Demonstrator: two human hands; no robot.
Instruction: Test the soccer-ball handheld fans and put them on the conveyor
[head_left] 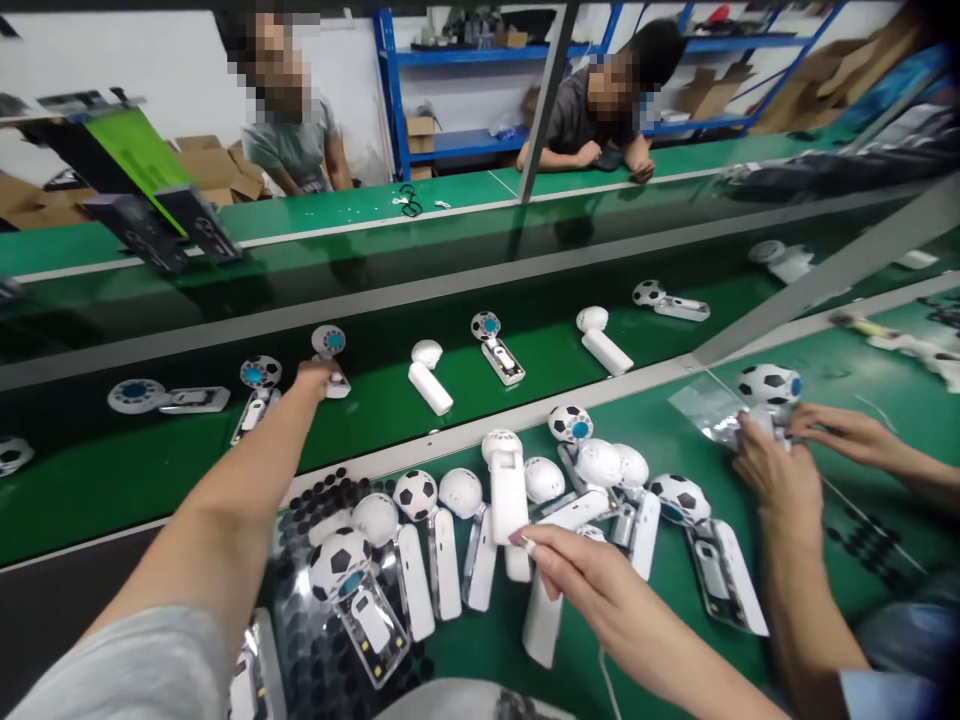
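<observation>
My left hand [318,376] reaches over the green conveyor belt [375,430], its fingers closed round a soccer-ball-headed device [328,345]. Over the near bench, my right hand [574,570] pinches the lower end of a white handheld device [509,495], whose round head points away from me. Beneath and around it lie several similar devices with white or black-and-white round heads, such as one with a clear-covered handle [371,620] at the left. More of them lie spaced out along the belt, including a white one [430,388].
Another person's hands [780,465] hold a soccer-ball device and a clear bag [709,410] at the right. Black round pads [300,640] cover the bench's left part. A metal post [795,265] slants at the right. Two people sit beyond the belt.
</observation>
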